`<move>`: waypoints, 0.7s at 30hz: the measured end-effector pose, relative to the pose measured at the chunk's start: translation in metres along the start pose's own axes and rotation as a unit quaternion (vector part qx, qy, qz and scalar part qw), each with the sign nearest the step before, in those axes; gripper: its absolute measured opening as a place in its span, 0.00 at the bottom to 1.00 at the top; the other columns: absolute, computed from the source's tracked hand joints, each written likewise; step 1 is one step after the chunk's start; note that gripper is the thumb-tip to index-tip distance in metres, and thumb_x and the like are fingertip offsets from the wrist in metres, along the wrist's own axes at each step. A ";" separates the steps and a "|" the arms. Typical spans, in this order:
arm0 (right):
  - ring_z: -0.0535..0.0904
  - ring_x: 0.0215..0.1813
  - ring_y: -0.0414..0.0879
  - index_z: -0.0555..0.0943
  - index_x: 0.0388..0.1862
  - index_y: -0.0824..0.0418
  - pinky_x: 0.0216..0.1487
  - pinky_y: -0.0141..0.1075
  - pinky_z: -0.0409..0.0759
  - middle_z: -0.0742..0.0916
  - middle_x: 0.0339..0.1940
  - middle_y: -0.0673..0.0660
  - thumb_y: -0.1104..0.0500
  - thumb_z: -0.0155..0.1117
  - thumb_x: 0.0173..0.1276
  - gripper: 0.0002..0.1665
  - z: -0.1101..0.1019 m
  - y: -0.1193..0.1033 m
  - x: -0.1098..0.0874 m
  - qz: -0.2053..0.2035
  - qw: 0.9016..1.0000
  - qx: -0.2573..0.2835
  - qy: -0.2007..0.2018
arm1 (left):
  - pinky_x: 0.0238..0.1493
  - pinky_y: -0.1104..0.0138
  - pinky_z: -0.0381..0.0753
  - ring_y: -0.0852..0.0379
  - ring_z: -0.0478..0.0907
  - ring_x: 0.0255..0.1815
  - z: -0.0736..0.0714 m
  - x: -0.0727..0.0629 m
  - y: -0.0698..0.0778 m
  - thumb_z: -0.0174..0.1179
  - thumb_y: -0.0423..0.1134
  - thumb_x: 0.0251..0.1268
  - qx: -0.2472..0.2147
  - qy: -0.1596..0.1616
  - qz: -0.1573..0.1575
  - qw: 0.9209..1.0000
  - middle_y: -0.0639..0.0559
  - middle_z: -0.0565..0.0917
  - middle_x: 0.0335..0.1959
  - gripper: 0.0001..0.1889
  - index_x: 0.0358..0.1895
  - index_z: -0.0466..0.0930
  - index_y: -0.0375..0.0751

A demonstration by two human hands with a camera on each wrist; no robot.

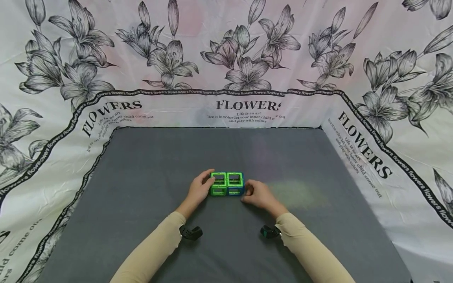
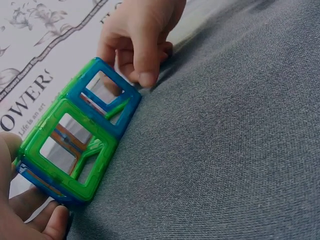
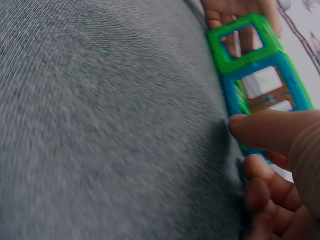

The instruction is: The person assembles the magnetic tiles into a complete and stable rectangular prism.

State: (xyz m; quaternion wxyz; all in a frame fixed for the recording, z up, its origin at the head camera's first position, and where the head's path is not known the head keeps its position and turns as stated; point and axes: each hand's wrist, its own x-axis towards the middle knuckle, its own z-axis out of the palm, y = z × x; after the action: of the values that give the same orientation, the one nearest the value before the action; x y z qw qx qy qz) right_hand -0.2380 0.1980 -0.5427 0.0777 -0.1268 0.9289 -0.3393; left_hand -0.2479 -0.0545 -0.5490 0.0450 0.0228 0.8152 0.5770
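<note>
A box built of translucent magnetic tiles [image 1: 227, 184] lies on the grey cloth, two squares long. Its top is green; the front has one green square [image 2: 72, 150] and one blue square [image 2: 105, 95]. Orange tile edges show through the windows. My left hand [image 1: 199, 188] grips the box's left end, with fingers bent around the corner. At the opposite end my right hand [image 1: 261, 194] holds the box between thumb and curled fingers. In the right wrist view the right thumb [image 3: 265, 127] overlaps the front blue tile. The box's back side is hidden in the head view.
Grey cloth [image 1: 159, 157] covers the work surface. White fabric with printed flowers and lettering [image 1: 247, 108] rises behind it and on both sides. A dark band with a camera mount [image 1: 191, 232] sits at the left wrist, a similar one [image 1: 270, 232] at the right.
</note>
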 end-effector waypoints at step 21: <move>0.72 0.23 0.38 0.83 0.26 0.58 0.29 0.33 0.71 0.84 0.21 0.50 0.62 0.76 0.60 0.08 0.003 -0.006 0.008 -0.020 0.999 -0.028 0.010 | 0.70 0.44 0.73 0.40 0.73 0.72 0.000 -0.002 0.001 0.55 0.43 0.79 -0.007 0.001 0.009 1.000 0.40 0.75 0.73 0.22 0.72 0.74 0.45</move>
State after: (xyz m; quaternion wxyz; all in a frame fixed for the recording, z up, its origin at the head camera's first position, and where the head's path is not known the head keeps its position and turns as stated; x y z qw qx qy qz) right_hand -0.2434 0.1895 -0.5419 0.0580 -0.1436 0.9362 -0.3156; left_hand -0.2464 -0.0544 -0.5477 0.0390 0.0294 0.8112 0.5828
